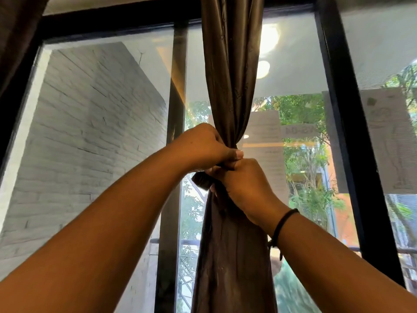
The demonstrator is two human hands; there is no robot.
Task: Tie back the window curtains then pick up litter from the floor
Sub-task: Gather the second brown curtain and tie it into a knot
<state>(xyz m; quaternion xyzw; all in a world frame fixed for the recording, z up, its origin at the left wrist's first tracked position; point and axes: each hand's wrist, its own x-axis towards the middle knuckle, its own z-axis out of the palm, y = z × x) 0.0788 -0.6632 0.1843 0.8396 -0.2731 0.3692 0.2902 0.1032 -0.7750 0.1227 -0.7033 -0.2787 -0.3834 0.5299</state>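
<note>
A brown satin curtain [232, 71] hangs gathered into one narrow bundle in front of the window, pinched tight at its waist. My left hand [203, 146] grips the dark tie-back band [202, 182] at that waist from the left, thumb pressed against the fabric. My right hand [241, 184] holds the same band from the right, just below the left hand, fingers curled round it. A short loose end of the band sticks out to the left under my hands. Below the waist the curtain spreads out again.
Black window frames [338, 123] stand left and right of the curtain. Another dark curtain [20, 30] hangs at the top left corner. Outside are a white brick wall [90, 136] and green trees. Paper sheets [388, 141] are stuck on the right pane.
</note>
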